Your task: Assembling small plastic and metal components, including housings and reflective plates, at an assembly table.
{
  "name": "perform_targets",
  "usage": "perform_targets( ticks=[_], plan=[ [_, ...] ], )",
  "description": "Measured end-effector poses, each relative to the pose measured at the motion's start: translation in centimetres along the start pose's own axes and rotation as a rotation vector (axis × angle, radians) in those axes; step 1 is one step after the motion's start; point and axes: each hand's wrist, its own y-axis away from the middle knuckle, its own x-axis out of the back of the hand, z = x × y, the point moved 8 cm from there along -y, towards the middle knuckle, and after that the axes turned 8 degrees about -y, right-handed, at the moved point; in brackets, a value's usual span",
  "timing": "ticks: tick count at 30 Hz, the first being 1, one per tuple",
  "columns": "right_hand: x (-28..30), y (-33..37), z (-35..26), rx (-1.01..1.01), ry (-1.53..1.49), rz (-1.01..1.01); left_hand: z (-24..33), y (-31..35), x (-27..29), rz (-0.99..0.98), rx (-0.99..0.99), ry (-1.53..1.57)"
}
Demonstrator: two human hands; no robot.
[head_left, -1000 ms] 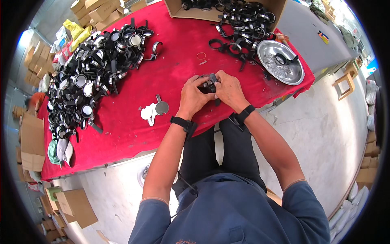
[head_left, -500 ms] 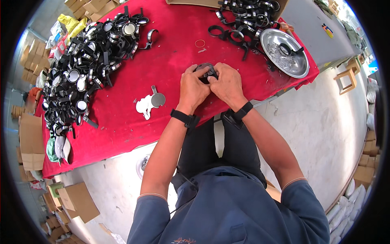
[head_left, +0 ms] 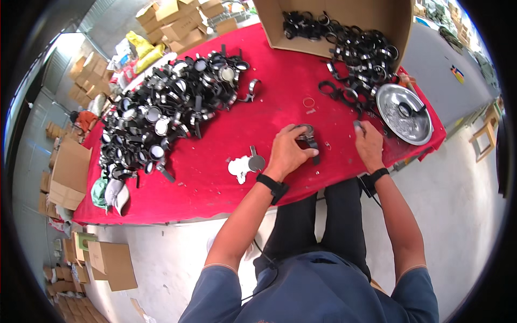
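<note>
On the red cloth in front of me, my left hand (head_left: 288, 153) is closed on a black ring-shaped part (head_left: 311, 141) with a short stem pointing towards me. Its thumb and fingers grip the part's left side. Apart from it, to the right, my right hand (head_left: 369, 146) hovers near the loose parts with its fingers drawn together. Something small and dark shows at its fingertips, too little to name. Left of my left hand lies a grey disc with a tab (head_left: 257, 163), next to a crumpled white piece (head_left: 238, 168).
A big heap of black and silver ring parts (head_left: 161, 116) covers the table's left. At the far right, a tipped cardboard box (head_left: 371, 16) spills black rings (head_left: 363, 64). Beside them stands a shiny metal bowl (head_left: 416, 132) with small bits and one ring. A rubber band (head_left: 308, 102) lies mid-table.
My hands were together on the black part; my right hand has since moved off to the right. My left hand keeps the part. The whole view has shifted, showing more of the box.
</note>
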Motion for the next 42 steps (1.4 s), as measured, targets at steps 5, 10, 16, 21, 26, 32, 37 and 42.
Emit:
perform_targets(
  ticks=[5, 10, 16, 21, 26, 32, 37, 42],
  plan=[
    [-0.3, 1.3, 4.4, -0.137, -0.141, 0.086, -2.6, -7.3, 16.1, 0.338, -0.093, -0.157],
    [-0.5, 1.4, 4.0, -0.091, -0.101, 0.111, -9.5, -12.1, 25.1, 0.534, 0.127, -0.334],
    [0.3, 1.4, 2.7, -0.022, -0.102, 0.191, -9.6, -12.8, 13.8, 0.297, 0.085, -0.395],
    [1.0, 2.0, 3.2, -0.127, -0.191, 0.300, -3.1, -15.3, 1.8, 0.098, -0.111, -0.253],
    [2.1, 2.5, 3.4, -0.270, -0.255, 0.417, 4.6, -18.1, -8.2, -0.010, -0.363, -0.171],
    [1.6, 2.0, 3.6, -0.149, -0.221, 0.375, 7.4, -20.5, -13.9, -0.187, -0.373, -0.287],
    [1.0, 1.7, 3.7, -0.297, -0.260, 0.260, 6.7, -19.4, -12.2, -0.216, -0.389, -0.180],
    [1.3, 1.9, 4.5, -0.227, -0.138, 0.246, 5.3, -17.7, -8.6, -0.041, -0.057, 0.138]
  ],
)
